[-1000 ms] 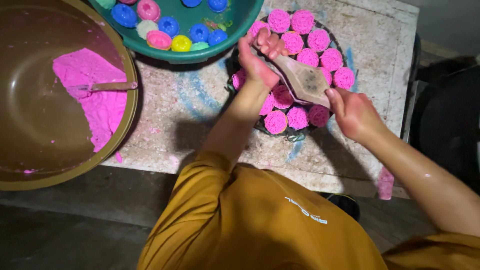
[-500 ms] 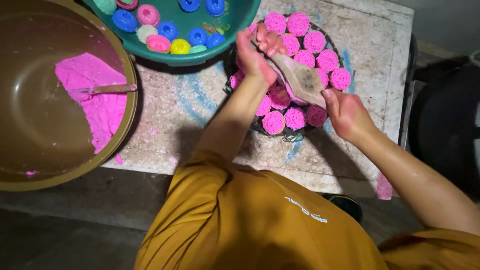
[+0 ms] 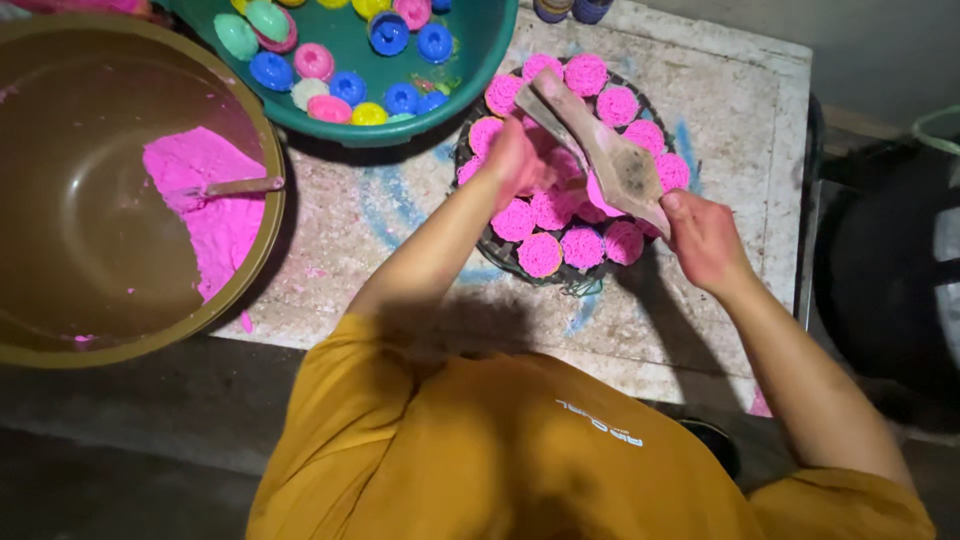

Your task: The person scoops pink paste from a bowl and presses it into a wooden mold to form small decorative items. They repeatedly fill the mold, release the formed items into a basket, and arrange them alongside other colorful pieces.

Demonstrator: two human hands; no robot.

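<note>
Near the far right corner of the table (image 3: 420,225): a dark round tray (image 3: 478,232) packed with pink moulded cakes (image 3: 540,254).
Left hand (image 3: 515,160): over the left side of the tray, fingers curled narrow on something among the cakes; what they pinch is hidden under the hand.
Right hand (image 3: 705,240): at the tray's near right rim, fingers wrapped round the narrow end of a wooden paddle (image 3: 610,155).
Paddle position: lies slanted across the tray above the cakes, broad end toward the far edge; probably held low so it can meet the spot the left hand steadies.
Far edge, middle: green basin (image 3: 480,75) with small round moulds (image 3: 350,88) in blue, pink, yellow and white, within easy reach of the tray.
Left edge: large brown bowl (image 3: 90,260) overhanging the table, pink powder (image 3: 205,205) heaped on its right side, a spoon handle (image 3: 235,187) stuck in the heap.
Table surface: pale, scuffed, smeared blue, with pink dust.
Cut off: basin top, bowl left side.
Hard to make out: the dim right margin; tray rim mostly covered by cakes.
Foreground: mustard-yellow shirt (image 3: 500,450) hides the near edge.
</note>
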